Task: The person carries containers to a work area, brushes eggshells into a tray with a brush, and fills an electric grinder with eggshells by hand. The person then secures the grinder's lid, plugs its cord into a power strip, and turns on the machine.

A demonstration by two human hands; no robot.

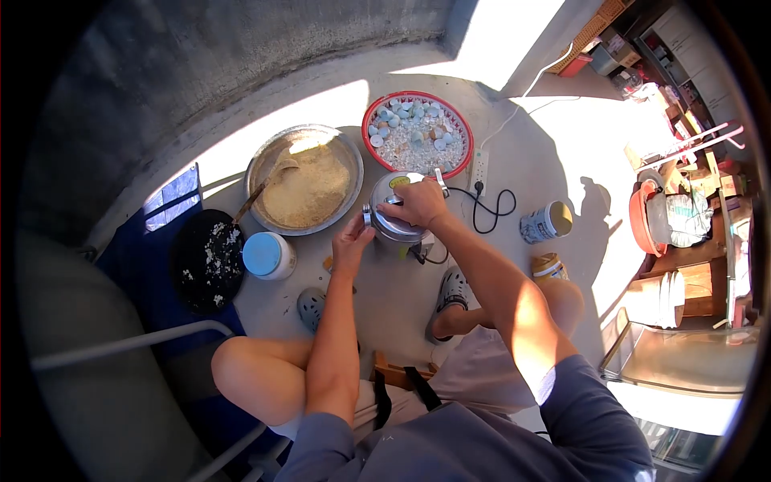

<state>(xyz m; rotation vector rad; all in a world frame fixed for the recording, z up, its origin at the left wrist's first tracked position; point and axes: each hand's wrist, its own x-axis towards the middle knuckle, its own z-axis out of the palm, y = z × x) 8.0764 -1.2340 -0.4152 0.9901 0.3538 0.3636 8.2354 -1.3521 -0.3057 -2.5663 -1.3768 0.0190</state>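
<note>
Between my feet and the red-rimmed basket stands a round silver metal machine (pixel 393 228) with a lid and side clamps. My right hand (pixel 418 202) lies on top of its lid, fingers wrapped round the handle there. At the machine's left side, my left hand (pixel 352 241) has its fingers bent by a side clamp; whether it grips the clamp is too small to tell. A metal basin (pixel 354 153) of tan powder with a scoop in it sits behind to the left. The red basket (pixel 466 132) behind the machine holds eggshells and white fragments.
A white tub with a blue lid (pixel 263 255) and a black pan (pixel 193 261) with white bits are at left. A power strip (pixel 479 170) and black cable (pixel 486 225) lie right of the machine. Two open containers (pixel 540 226) stand farther right. Boxes and buckets crowd the far right.
</note>
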